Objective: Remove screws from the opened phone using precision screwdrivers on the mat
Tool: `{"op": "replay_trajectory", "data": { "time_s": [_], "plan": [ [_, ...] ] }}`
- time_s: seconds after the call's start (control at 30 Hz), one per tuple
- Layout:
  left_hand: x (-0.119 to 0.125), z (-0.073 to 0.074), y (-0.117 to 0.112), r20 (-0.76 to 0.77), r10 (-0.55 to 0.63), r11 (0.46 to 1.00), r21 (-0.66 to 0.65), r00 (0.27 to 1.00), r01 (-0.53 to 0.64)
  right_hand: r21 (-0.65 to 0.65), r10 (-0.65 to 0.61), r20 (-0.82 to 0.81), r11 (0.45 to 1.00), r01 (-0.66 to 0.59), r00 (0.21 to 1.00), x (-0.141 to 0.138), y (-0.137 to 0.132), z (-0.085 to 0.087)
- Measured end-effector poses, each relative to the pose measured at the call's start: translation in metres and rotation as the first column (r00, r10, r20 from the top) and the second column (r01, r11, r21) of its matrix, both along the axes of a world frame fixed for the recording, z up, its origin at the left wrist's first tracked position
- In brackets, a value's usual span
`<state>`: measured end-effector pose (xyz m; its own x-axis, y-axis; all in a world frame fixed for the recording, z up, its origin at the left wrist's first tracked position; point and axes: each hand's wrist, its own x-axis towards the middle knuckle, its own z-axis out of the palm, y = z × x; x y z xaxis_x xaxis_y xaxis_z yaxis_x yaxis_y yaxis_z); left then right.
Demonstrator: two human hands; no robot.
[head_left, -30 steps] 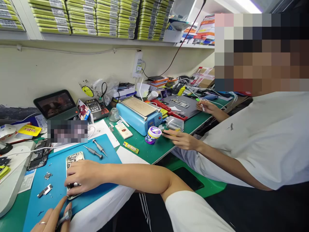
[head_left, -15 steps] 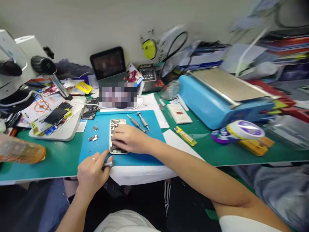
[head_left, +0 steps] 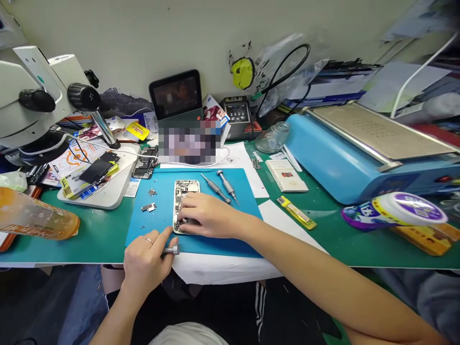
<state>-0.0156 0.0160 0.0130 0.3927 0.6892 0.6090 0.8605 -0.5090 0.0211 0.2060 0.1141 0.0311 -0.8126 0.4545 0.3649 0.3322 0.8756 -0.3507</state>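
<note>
An opened phone (head_left: 177, 203) with its inner parts bare lies upright on the blue mat (head_left: 230, 239). My right hand (head_left: 206, 215) reaches across it from the right, fingers bent down onto its inside; what the fingertips pinch, if anything, is hidden. At the phone's lower left corner rests the index finger of my left hand (head_left: 149, 256). That hand is closed round a grey screwdriver (head_left: 174, 249), whose knobbed end sticks out to the right. Two more screwdrivers (head_left: 214, 188) (head_left: 227, 187) lie beyond my right hand. Small metal parts (head_left: 149, 207) are left of the phone.
A microscope (head_left: 39, 105) and an orange-labelled bottle (head_left: 39, 215) stand left. Behind the mat are another phone body (head_left: 145, 163) and a propped screen (head_left: 176, 96). A blue machine (head_left: 323, 158), a yellow packet (head_left: 296, 213) and a purple-and-white tub (head_left: 391, 211) occupy the right.
The whole scene has shifted right in view as the head turned left. Both hands keep nearly the same places at the phone, and the screwdriver stays in my left hand.
</note>
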Motion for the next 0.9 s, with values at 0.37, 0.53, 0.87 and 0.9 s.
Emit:
{"op": "replay_trajectory", "data": {
  "time_s": [0.37,0.53,0.87,0.9],
  "plan": [
    [0.0,0.001,-0.001,-0.027,-0.003,0.999,-0.032,1.0,0.002,0.01,0.035,0.017,0.999,-0.035,0.999,0.004,0.003,0.002],
    [-0.001,0.004,-0.001,-0.048,-0.011,0.999,-0.052,0.999,0.008,0.09,0.052,0.003,0.995,-0.052,0.999,0.002,0.002,0.0],
    [-0.004,0.01,0.004,0.07,-0.063,0.966,-0.248,0.996,0.078,0.206,0.066,0.022,0.976,-0.069,0.998,0.003,0.002,-0.004],
    [-0.005,0.011,0.006,0.091,-0.076,0.95,-0.295,0.993,0.1,0.209,0.065,0.019,0.976,-0.068,0.998,0.004,0.002,-0.004]
  ]
}}
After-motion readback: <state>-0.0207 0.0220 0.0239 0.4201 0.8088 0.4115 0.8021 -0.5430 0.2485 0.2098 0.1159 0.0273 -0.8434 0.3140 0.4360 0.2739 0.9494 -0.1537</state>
